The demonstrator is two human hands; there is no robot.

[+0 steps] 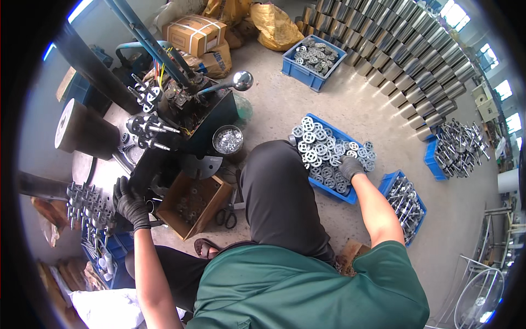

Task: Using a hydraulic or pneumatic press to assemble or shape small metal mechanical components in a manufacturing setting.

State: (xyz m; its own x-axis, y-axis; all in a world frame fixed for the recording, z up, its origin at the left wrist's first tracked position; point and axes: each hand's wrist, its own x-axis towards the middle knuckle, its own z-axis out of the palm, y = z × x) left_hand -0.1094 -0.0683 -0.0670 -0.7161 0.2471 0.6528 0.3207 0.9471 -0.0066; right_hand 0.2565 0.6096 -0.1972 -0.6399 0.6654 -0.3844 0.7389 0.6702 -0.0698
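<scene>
My right hand point(351, 166), in a dark glove, reaches into a blue crate point(337, 196) heaped with round metal discs point(323, 147) that have cut-out openings. Its fingertips are lost among the discs, so whether they grip one does not show. On the other side, my left hand point(130, 204), also gloved, is held with fingers stretched out at the edge of the machine's table, and nothing shows in it. Close to its left stands a cluster of metal parts with upright pins point(87, 205). Farther up the table sit shaft-and-disc assemblies point(148, 129).
A machine lever with a ball knob point(243, 81) juts out ahead. Below it are a tin of small metal pieces point(227, 140), an open wooden box point(189, 204) and scissors point(226, 218). Shaft-filled crates point(404, 204) stand right; stacked steel cylinders point(392, 60) rise behind.
</scene>
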